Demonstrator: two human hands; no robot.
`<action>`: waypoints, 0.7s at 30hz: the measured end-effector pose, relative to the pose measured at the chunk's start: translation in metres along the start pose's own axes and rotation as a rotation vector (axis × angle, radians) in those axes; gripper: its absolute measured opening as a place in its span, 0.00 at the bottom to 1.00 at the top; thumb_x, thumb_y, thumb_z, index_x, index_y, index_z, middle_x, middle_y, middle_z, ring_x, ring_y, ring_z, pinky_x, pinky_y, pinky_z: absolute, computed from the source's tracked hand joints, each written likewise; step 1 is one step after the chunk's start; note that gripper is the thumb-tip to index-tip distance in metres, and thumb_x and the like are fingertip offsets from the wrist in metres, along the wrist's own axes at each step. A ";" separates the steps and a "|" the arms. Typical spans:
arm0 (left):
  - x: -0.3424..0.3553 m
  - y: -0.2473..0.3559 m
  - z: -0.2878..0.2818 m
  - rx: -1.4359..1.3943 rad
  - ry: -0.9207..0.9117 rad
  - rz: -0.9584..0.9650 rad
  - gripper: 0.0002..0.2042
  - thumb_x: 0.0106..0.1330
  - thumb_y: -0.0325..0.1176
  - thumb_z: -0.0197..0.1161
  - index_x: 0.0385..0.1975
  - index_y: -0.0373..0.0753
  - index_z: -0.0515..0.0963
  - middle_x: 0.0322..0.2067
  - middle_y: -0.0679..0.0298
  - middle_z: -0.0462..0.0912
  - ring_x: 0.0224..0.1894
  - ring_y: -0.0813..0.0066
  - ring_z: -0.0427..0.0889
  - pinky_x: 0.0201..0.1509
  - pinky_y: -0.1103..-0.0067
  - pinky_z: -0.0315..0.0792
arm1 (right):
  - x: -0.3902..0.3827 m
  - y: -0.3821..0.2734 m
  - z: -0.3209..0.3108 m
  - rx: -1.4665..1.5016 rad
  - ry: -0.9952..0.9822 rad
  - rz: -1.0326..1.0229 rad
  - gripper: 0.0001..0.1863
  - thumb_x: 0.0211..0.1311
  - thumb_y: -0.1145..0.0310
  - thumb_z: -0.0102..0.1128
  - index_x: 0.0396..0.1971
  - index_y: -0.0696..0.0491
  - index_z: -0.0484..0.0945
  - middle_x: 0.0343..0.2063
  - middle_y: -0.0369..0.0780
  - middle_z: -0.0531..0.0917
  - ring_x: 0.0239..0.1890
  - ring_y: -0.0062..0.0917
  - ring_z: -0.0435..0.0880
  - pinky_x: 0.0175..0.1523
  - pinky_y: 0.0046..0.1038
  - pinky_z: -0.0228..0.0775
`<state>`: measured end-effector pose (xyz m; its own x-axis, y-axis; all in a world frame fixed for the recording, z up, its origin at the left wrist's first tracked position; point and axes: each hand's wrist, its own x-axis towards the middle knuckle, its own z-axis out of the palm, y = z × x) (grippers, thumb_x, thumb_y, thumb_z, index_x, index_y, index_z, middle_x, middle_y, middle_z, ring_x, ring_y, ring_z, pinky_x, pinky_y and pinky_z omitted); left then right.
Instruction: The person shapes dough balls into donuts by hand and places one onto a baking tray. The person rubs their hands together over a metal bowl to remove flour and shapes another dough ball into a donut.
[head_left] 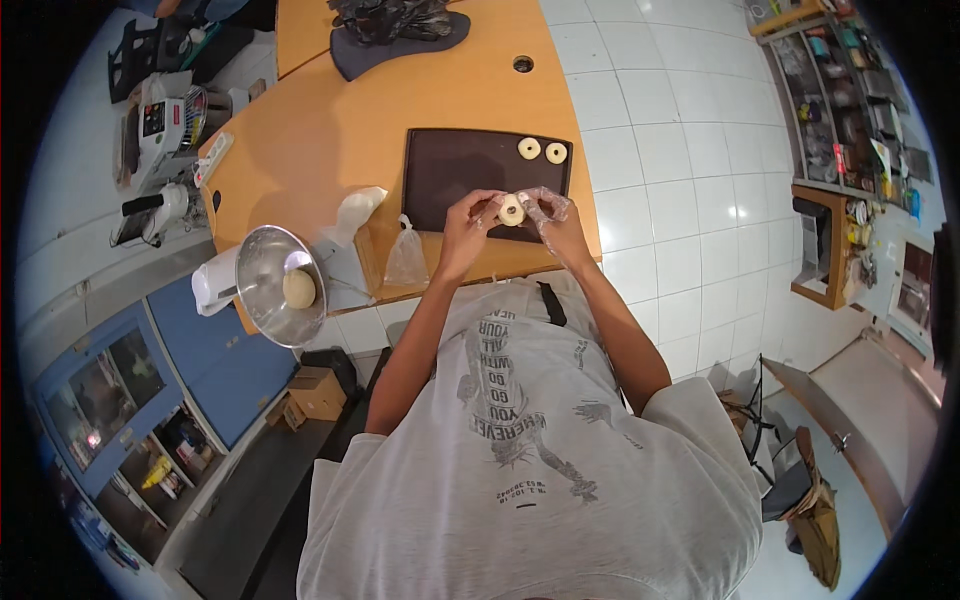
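Between my two hands is a pale dough ring (511,214) with a hole in its middle, held above the near edge of a dark baking tray (440,165). My left hand (474,217) is closed on the ring's left side. On the other side, my right hand (548,212), in a clear plastic glove, grips it with fingers and thumb. Two more dough rings, a left one (529,148) and a right one (556,153), lie side by side in the tray's far right corner.
A steel bowl (262,325) with a ball of dough (298,289) stands at the table's left edge. Close by are a white piping-like bag (360,208) and a clear plastic bag (406,262). A power strip (214,158) lies farther left. Black plastic (400,18) sits at the far end.
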<state>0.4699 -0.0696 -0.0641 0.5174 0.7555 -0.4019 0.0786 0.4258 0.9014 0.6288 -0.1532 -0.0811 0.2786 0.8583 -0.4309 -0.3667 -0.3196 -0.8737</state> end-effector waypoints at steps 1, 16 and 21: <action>0.002 0.000 0.002 -0.003 0.027 -0.035 0.12 0.77 0.32 0.61 0.50 0.29 0.81 0.44 0.59 0.86 0.47 0.75 0.85 0.53 0.77 0.82 | 0.003 0.000 -0.001 0.019 0.009 0.010 0.08 0.71 0.78 0.61 0.47 0.59 0.83 0.39 0.35 0.86 0.42 0.16 0.84 0.48 0.21 0.77; 0.039 -0.064 -0.009 -0.185 0.073 -0.221 0.12 0.74 0.29 0.64 0.51 0.30 0.79 0.48 0.59 0.83 0.50 0.72 0.84 0.56 0.76 0.84 | 0.053 0.041 -0.018 -0.201 0.039 -0.053 0.12 0.77 0.70 0.56 0.51 0.58 0.83 0.43 0.40 0.87 0.45 0.21 0.85 0.51 0.24 0.77; 0.066 -0.076 -0.010 -0.185 0.069 -0.267 0.13 0.74 0.30 0.64 0.53 0.31 0.79 0.48 0.59 0.82 0.52 0.70 0.85 0.59 0.75 0.84 | 0.075 0.051 -0.024 -0.031 0.050 0.078 0.16 0.80 0.64 0.51 0.52 0.59 0.82 0.45 0.41 0.86 0.50 0.22 0.85 0.55 0.26 0.78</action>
<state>0.4890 -0.0469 -0.1602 0.4401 0.6339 -0.6360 0.0445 0.6920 0.7205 0.6524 -0.1155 -0.1636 0.2942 0.8097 -0.5077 -0.3617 -0.3973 -0.8434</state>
